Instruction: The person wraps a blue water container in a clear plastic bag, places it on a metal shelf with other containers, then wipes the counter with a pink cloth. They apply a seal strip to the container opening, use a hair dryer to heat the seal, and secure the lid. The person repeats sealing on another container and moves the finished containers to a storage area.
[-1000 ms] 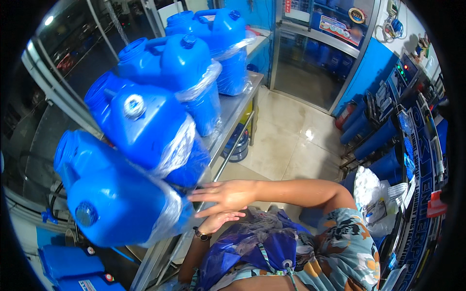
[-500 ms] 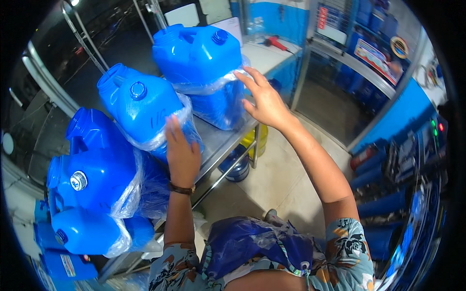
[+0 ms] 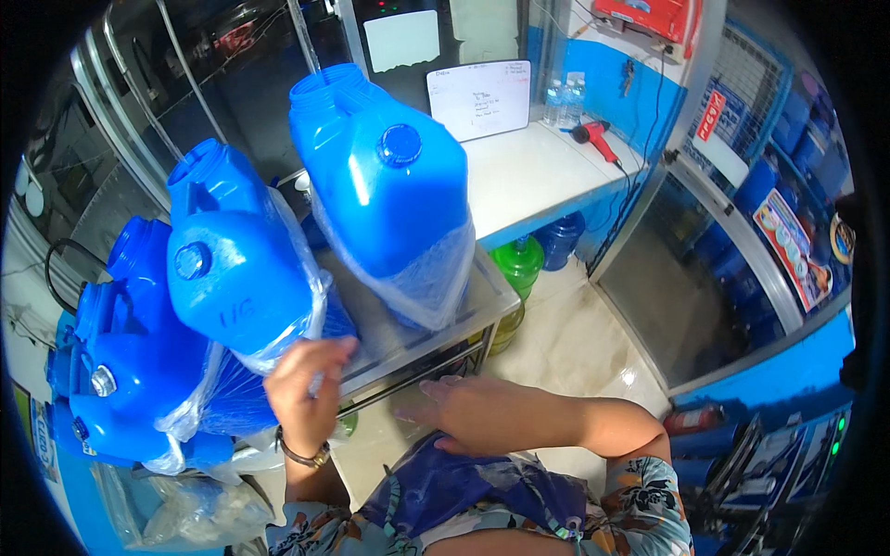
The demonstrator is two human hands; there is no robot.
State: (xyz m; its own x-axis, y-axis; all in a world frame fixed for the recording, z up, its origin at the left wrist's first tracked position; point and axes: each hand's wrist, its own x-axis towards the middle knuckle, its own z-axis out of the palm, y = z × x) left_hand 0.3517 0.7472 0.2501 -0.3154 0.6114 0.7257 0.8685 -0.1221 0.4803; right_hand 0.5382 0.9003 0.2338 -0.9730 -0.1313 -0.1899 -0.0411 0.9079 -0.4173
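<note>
Several blue water jugs with side handles and capped spouts stand in a row along a metal table at my left. The tallest jug [image 3: 399, 213] is at the far end, its lower part in a clear plastic bag [image 3: 436, 287]. Beside it leans a marked jug [image 3: 246, 278], also in a plastic bag [image 3: 311, 320]. My left hand [image 3: 306, 389], with a watch on its wrist, is by that bag's lower edge. Its fingers are loosely bent, thumb apart, and nothing shows in them. My right hand [image 3: 459, 412] crosses in front of my body, fingers stretched out and slightly blurred, holding nothing.
More blue jugs [image 3: 139, 361] crowd the near left. Past the table is a white counter [image 3: 519, 185] with a whiteboard [image 3: 482, 97], small bottles and a red heat gun [image 3: 598, 139]. A green bottle [image 3: 519, 264] stands below. A glass door [image 3: 695, 278] is at the right.
My right hand has left the far jug's bag and swung down in front of my body. My left hand has lowered beside the marked jug. The view has shifted, showing more of the counter.
</note>
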